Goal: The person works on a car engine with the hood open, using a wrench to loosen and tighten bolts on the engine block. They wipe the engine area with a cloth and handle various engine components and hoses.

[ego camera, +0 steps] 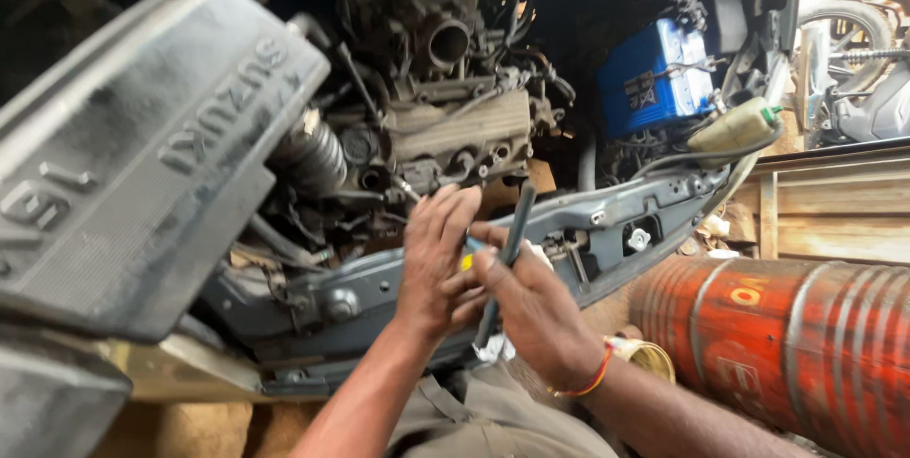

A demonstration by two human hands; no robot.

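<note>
Nearest the lens, at far left, a dark ribbed plastic engine cover [142, 150] is seen tilted across the bay. Behind it the engine [445, 126] lies exposed, with a corrugated hose [318, 159] at its left flank. Along the grey front crossmember [607, 221] both hands are gathered. The left hand [438, 249] is curled, its fingers closed about a small blue and yellow object [469, 254] that is mostly hidden; what it is cannot be told. Touching it, the right hand [531, 311] is clenched around a dark rod-like tool [507, 259], held nearly upright, its top near the engine's lower edge. An orange band is worn at that wrist.

Judged from this, the step would be done well if the small object were kept steady against the crossmember while the tool is guided with short, controlled movements, clear of the wiring behind. Further right a blue battery [654, 79] and a pale coolant reservoir [735, 126] are mounted, and an orange drum [787, 344] lies beside the car.
</note>
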